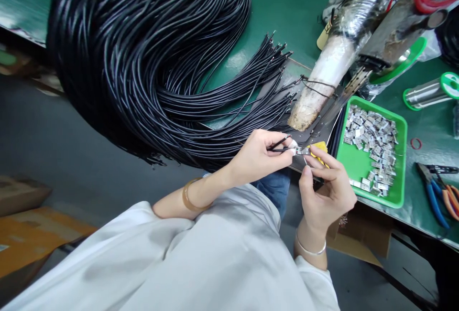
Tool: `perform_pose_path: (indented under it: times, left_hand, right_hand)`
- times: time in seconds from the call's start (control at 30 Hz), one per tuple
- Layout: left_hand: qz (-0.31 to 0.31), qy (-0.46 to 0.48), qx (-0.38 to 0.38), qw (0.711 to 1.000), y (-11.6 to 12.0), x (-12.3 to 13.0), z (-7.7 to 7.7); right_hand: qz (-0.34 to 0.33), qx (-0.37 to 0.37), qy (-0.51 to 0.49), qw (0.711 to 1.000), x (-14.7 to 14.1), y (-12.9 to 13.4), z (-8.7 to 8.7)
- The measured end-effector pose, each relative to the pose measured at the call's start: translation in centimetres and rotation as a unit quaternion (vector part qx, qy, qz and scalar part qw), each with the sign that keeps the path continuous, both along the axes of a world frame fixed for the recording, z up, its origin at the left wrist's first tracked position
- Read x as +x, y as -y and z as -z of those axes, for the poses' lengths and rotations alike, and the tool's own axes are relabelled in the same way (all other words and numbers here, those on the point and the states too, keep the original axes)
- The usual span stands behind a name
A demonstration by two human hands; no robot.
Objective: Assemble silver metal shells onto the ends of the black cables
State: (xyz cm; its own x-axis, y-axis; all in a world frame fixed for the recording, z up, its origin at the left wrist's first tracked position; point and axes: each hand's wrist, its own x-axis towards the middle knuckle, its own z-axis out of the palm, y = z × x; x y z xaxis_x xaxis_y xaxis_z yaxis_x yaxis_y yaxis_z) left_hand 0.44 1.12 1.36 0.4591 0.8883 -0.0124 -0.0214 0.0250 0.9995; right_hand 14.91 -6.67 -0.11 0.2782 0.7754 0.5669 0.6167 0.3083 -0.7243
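Observation:
My left hand is closed on a black cable, with a second cable end sticking out above it. A white covering sits on one of its fingertips. Just past those fingers is a small silvery metal connector at the cable's end. My right hand meets it from the right, its forefinger beside the connector. Between its thumb and fingers runs a thin silvery wire. Behind the right fingertips lies a yellow pad, partly hidden. A soldering iron slants down toward the hands.
A large bundle of black cables covers the left of the green table. A wrapped duct hangs over the middle. At right are a green tray of metal connectors, a solder spool and pliers.

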Motion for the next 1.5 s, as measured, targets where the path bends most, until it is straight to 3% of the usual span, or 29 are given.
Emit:
perform_pose_path:
  times: [0.5, 0.8, 1.2, 1.37, 1.43, 1.5]
  left_hand:
    - [-0.005, -0.015, -0.004, 1.000, 0.2, 0.3, -0.5]
    - [0.009, -0.034, -0.003, 0.999, 0.1, 0.1, 0.5]
    - [0.061, 0.028, -0.066, 0.996, 0.4, -0.3, 0.0]
    - [0.061, 0.000, 0.014, 0.998, 0.9, -0.6, 0.2]
    - [0.061, -0.021, 0.060, 0.996, 1.0, -0.6, 0.3]
    - [0.068, -0.015, 0.059, 0.996, 0.9, -0.6, 0.4]
  right_hand:
    - [0.044, 0.034, 0.120, 0.991, 0.0, -0.6, -0.6]
    - [0.030, 0.022, 0.112, 0.993, -0.2, 0.0, -0.4]
    - [0.045, 0.052, 0.049, 0.996, 0.3, 0.4, -0.2]
    - [0.100, -0.007, -0.027, 0.995, 0.8, 0.4, 0.1]
    - [0.100, -0.054, -0.012, 0.993, 1.1, 0.4, 0.3]
    - [0.089, -0.070, 0.024, 0.993, 1.3, 0.4, 0.4]
